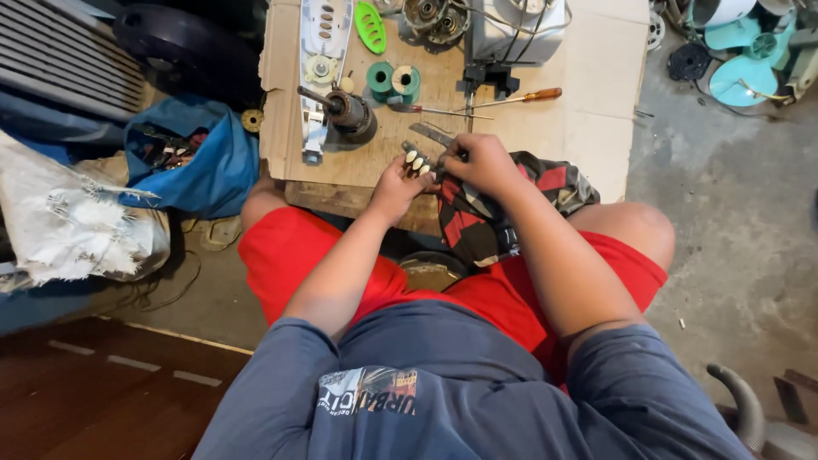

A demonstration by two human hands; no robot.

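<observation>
At the board's [588,77] near edge, both hands meet: the left hand [394,189] is clamped on a switch block [417,162] with pale buttons, the right hand [481,162] curled on it, screwdrivers [511,100] just beyond, bare board rightward.

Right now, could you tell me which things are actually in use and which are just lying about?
In use:
left hand
right hand
switch block with white buttons

Lying about:
orange-handled screwdriver
green wire spools
motor rotor
blue bag
</observation>
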